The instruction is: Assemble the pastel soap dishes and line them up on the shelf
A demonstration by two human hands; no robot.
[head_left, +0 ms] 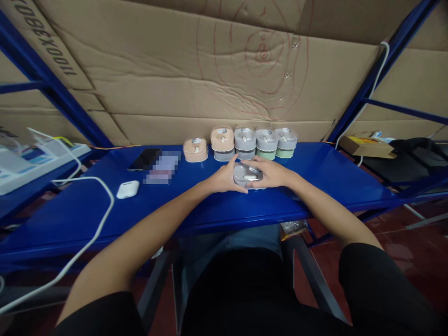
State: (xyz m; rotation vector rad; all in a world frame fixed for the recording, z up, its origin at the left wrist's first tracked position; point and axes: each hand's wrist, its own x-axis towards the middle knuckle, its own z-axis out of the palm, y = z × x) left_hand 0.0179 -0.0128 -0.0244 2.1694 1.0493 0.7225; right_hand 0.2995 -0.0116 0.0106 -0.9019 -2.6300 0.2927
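Observation:
Between my two hands is a small grey lidded box [248, 173] with a clear top, a round sticker and a pale clasp on its front. My left hand [226, 178] is wrapped round its left side, thumb toward the near edge. On the other side my right hand [273, 172] grips the box, its fingers over the far edge. Just behind stand similar boxes in stacks: a peach one [222, 138] on grey, a grey one [244, 138] on grey, and grey [266, 139] and another grey [286, 136] on green. A single peach box [195, 150] sits to their left.
A blue table [336, 182] carries everything, with cardboard [157, 84] rising behind it. Left lie a dark phone [144, 158], a blurred-out flat item [163, 168] and a white earbud case [128, 189]. A white cable [101, 224] crosses the left side. An open carton [367, 147] stands right.

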